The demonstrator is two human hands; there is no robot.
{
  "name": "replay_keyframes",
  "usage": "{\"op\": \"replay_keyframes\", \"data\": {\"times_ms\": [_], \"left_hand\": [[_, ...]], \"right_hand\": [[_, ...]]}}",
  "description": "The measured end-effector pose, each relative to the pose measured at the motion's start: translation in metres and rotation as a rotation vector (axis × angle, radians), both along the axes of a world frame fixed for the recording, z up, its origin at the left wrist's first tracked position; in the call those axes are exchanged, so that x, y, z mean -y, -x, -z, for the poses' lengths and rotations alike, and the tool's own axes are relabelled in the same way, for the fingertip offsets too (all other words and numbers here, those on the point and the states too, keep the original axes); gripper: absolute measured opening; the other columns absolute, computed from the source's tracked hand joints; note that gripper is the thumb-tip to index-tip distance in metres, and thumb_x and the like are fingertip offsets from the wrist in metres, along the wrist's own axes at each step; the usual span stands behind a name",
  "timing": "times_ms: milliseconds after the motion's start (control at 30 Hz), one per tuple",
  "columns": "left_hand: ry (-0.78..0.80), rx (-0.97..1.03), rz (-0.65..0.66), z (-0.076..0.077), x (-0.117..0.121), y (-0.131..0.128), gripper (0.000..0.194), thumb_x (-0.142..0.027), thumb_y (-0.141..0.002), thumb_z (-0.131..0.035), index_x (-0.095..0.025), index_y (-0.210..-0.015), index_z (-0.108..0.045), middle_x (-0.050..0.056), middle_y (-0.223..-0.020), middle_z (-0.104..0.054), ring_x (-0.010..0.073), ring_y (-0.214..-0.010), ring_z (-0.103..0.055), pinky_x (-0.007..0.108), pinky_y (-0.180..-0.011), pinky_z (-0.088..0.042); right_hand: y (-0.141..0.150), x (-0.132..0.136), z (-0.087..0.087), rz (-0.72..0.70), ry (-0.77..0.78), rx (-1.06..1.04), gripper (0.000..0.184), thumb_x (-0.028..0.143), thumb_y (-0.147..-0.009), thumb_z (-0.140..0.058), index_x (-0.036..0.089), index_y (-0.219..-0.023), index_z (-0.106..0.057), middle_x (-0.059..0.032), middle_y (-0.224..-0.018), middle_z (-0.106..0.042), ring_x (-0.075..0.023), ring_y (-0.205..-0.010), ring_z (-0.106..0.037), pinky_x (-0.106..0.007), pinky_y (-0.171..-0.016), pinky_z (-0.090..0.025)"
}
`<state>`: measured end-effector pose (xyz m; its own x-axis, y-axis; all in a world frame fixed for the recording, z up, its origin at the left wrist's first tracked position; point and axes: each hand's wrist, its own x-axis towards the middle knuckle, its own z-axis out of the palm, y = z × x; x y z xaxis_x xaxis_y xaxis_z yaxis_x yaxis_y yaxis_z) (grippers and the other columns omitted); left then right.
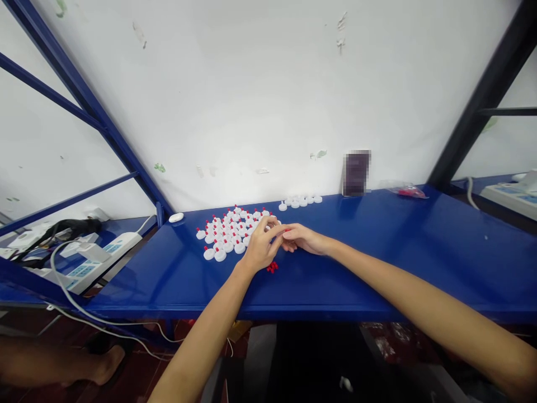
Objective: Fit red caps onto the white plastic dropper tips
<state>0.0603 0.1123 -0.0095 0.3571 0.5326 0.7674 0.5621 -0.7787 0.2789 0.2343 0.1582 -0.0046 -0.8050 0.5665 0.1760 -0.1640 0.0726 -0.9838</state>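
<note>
Over the blue table, my left hand [263, 245] and my right hand [308, 239] meet with their fingertips together. A small red cap [287, 230] shows at the pinched fingers of my right hand. My left fingers are curled closed, and what they hold is mostly hidden behind them. Left of the hands stand many round white lids with red tips [229, 244], grouped close together. Just below my left hand lies a little pile of loose red caps [272, 267]. Beyond the hands, near the wall, is a row of white lids [300, 201] without visible red tips.
A dark, blurred-out rectangular object [356, 173] leans on the wall. A clear bag with red pieces [409, 191] lies at the right back. A white oval item [176, 217] sits at the left back. Power strips [104, 260] and cables lie beyond the left frame. Another person's foot [109, 364] shows below left.
</note>
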Motion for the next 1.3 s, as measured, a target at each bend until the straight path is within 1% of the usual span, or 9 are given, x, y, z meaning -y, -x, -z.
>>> {"op": "replay_keyframes", "data": {"times_ms": [133,300,367,467,600,667,833,1067,1300], "left_hand": [[-0.040,-0.007,0.025,0.001,0.002,-0.004,0.026,-0.026,-0.098,-0.049,-0.023,-0.117,-0.066,0.010,-0.116,-0.051,0.0171,-0.095,-0.055,0.032,-0.080,-0.051],[-0.029,-0.052,0.024,0.001,0.002,-0.006,0.029,-0.027,-0.099,-0.046,-0.024,-0.118,-0.067,0.011,-0.123,-0.050,0.0171,-0.096,-0.056,0.034,-0.082,-0.052],[-0.028,-0.056,0.022,0.001,0.003,-0.006,0.029,-0.027,-0.099,-0.046,-0.024,-0.119,-0.067,0.011,-0.124,-0.051,0.0176,-0.098,-0.057,0.035,-0.084,-0.052],[-0.025,-0.099,0.009,-0.001,0.004,-0.005,0.031,-0.027,-0.098,-0.048,-0.026,-0.124,-0.063,0.011,-0.128,-0.053,0.0207,-0.108,-0.056,0.040,-0.095,-0.049],[0.051,-0.120,-0.018,-0.005,0.006,-0.003,0.050,-0.025,-0.092,-0.056,-0.025,-0.141,-0.047,0.011,-0.139,-0.051,0.0245,-0.126,-0.050,0.044,-0.108,-0.041],[0.068,-0.118,-0.034,-0.006,0.006,-0.004,0.056,-0.022,-0.087,-0.058,-0.024,-0.141,-0.045,0.010,-0.138,-0.053,0.0249,-0.129,-0.049,0.043,-0.110,-0.040],[0.076,-0.137,-0.044,-0.005,0.006,-0.006,0.055,-0.019,-0.080,-0.062,-0.023,-0.133,-0.051,0.008,-0.132,-0.059,0.0244,-0.125,-0.053,0.043,-0.108,-0.041],[0.063,-0.151,-0.043,-0.003,0.003,-0.003,0.044,-0.019,-0.086,-0.059,-0.023,-0.129,-0.055,0.008,-0.126,-0.064,0.0232,-0.118,-0.059,0.042,-0.102,-0.045],[0.040,-0.137,-0.028,-0.004,0.003,-0.002,0.041,-0.021,-0.089,-0.059,-0.024,-0.129,-0.055,0.007,-0.124,-0.066,0.0220,-0.115,-0.060,0.041,-0.100,-0.046]], "right_hand": [[-0.003,0.004,-0.006,-0.082,0.064,-0.005,0.029,0.043,-0.074,-0.067,0.015,-0.073,-0.059,0.0052,-0.055,-0.047,-0.0082,-0.049,-0.038,-0.024,-0.048,-0.026],[-0.002,0.001,0.000,-0.075,-0.037,-0.001,0.036,0.047,-0.075,-0.066,0.016,-0.063,-0.053,0.0070,-0.052,-0.039,-0.0072,-0.048,-0.031,-0.024,-0.047,-0.022],[-0.001,0.000,0.002,-0.041,-0.096,-0.001,0.037,0.048,-0.077,-0.064,0.017,-0.062,-0.053,0.0057,-0.052,-0.041,-0.0080,-0.049,-0.034,-0.025,-0.048,-0.024],[-0.003,0.000,0.000,0.045,-0.204,0.016,0.033,0.045,-0.076,-0.064,0.016,-0.063,-0.056,0.0039,-0.054,-0.047,-0.0095,-0.051,-0.040,-0.025,-0.050,-0.029],[-0.007,0.005,-0.009,0.252,-0.327,0.030,0.024,0.037,-0.073,-0.065,0.016,-0.067,-0.056,0.0039,-0.060,-0.050,-0.0099,-0.056,-0.042,-0.024,-0.053,-0.033],[-0.008,0.007,-0.012,0.327,-0.403,0.062,0.022,0.035,-0.073,-0.063,0.016,-0.065,-0.055,0.0044,-0.058,-0.048,-0.0098,-0.056,-0.041,-0.024,-0.053,-0.032],[-0.008,0.012,-0.011,0.418,-0.566,0.135,0.027,0.030,-0.070,-0.060,0.019,-0.055,-0.041,0.0074,-0.051,-0.033,-0.0082,-0.052,-0.031,-0.024,-0.051,-0.026],[-0.006,0.013,-0.011,0.452,-0.588,0.156,0.029,0.029,-0.071,-0.057,0.020,-0.054,-0.035,0.0075,-0.053,-0.027,-0.0078,-0.052,-0.026,-0.025,-0.050,-0.022],[-0.008,0.010,-0.008,0.388,-0.518,0.153,0.033,0.036,-0.075,-0.059,0.020,-0.056,-0.038,0.0068,-0.054,-0.028,-0.0084,-0.053,-0.027,-0.025,-0.050,-0.022]]}}
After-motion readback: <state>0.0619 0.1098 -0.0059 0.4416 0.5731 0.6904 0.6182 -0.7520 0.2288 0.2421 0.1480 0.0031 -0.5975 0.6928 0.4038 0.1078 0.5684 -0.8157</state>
